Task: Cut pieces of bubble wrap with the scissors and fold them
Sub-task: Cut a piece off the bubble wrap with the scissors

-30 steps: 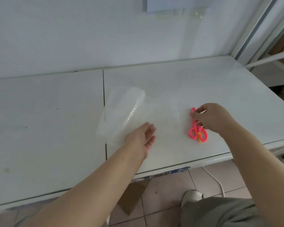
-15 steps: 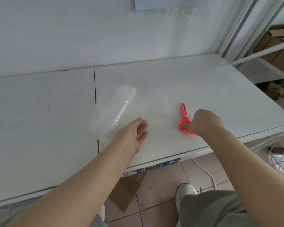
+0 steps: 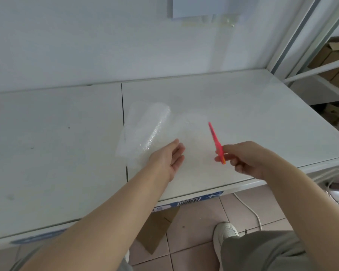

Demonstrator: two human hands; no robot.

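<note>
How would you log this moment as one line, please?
phase: pre-cut | right hand: grips scissors above table, tips pointing away | left hand: open, on bubble wrap | bubble wrap: partly rolled

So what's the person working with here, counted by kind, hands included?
Bubble wrap sheet: 1
Pink scissors: 1
Hands: 2 (left hand resting on the wrap, right hand holding the scissors)
Total: 4

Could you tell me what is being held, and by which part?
The right hand grips the pink scissors by the handles; the left hand holds nothing, open over the bubble wrap.
</note>
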